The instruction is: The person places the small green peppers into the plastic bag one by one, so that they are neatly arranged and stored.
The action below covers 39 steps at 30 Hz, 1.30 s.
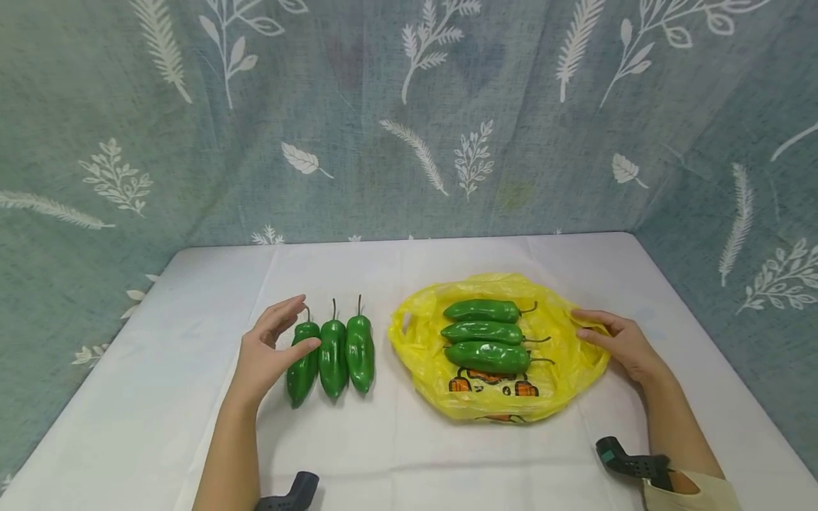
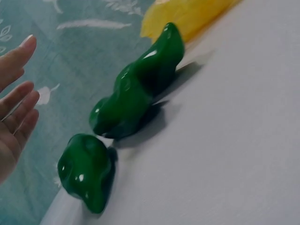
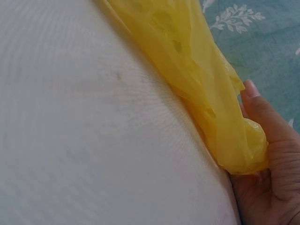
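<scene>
Three green chili peppers with thin stems lie side by side on the white table, in the head view left of centre: a left pepper, a middle pepper and a right pepper. Over the left one hovers my left hand, thumb and fingers spread apart, holding nothing; the left wrist view shows these fingers apart from the peppers. A yellow plastic bag is spread out at the right with three more green peppers on it, stems to the right. My right hand grips the bag's right edge between thumb and fingers.
The white cloth-covered table ends at the back against a grey-green curtain with white leaf prints. The curtain also hangs along both sides. A black wrist camera mount sits on the right forearm, another on the left.
</scene>
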### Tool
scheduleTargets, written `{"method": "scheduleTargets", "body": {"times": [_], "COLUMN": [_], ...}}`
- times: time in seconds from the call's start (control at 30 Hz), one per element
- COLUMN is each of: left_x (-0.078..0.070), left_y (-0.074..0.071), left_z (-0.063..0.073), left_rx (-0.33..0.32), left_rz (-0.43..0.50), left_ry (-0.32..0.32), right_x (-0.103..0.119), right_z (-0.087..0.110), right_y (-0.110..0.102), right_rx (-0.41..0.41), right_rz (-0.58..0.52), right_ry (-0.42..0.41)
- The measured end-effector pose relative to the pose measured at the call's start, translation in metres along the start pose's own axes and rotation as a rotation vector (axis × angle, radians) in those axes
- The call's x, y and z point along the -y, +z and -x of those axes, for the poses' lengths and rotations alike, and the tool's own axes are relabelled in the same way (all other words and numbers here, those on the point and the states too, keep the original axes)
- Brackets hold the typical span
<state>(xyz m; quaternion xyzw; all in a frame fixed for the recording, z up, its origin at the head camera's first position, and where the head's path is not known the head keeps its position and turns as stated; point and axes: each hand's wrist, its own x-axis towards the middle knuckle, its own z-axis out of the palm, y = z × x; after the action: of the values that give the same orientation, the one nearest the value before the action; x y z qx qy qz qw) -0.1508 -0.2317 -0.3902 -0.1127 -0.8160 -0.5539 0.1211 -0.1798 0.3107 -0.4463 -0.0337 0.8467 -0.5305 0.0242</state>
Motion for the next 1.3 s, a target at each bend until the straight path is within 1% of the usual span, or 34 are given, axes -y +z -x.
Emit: {"method": "scheduleTargets", "body": {"times": [0.1,0.2,0.33,0.43,0.57,0.67,0.8,0.9,1.13,1.3], "left_x": [0.003,0.007,0.015,0.022,0.03,0.036,0.043,0.045,0.047,0.049], "left_y": [-0.008,-0.013,-0.016,-0.016,-0.016,-0.014,-0.012,-0.01,-0.008,-0.007], "left_z": [0.0,0.001,0.005,0.007,0.007,0.007,0.007,0.007,0.009,0.006], "left_rx": [-0.032,-0.043,-0.023,0.005,0.045,0.064,0.068,0.075,0.12,0.098], "left_rz": [-0.007,-0.001,-0.008,-0.057,-0.124,-0.12,-0.096,-0.086,-0.068,-0.073], "left_ry": [0.011,0.01,-0.059,-0.122,-0.169,-0.181,-0.179,-0.186,-0.293,-0.367], "right_x": [0.0,0.0,-0.001,-0.001,-0.001,-0.001,-0.002,-0.002,-0.002,-0.001], "right_z": [0.001,0.001,0.001,0.001,0.001,0.0,-0.001,-0.001,-0.001,0.0], "right_y": [0.0,0.0,0.001,0.001,0.001,0.0,0.0,0.0,0.001,0.001], "right_rx": [-0.005,-0.007,-0.003,-0.002,-0.002,-0.002,-0.001,0.0,-0.001,-0.01], "right_rz": [-0.004,-0.012,-0.016,-0.01,0.014,0.021,0.01,0.001,0.008,0.012], "right_ry": [-0.007,-0.014,-0.014,-0.005,0.01,0.018,0.024,0.019,0.013,0.003]}}
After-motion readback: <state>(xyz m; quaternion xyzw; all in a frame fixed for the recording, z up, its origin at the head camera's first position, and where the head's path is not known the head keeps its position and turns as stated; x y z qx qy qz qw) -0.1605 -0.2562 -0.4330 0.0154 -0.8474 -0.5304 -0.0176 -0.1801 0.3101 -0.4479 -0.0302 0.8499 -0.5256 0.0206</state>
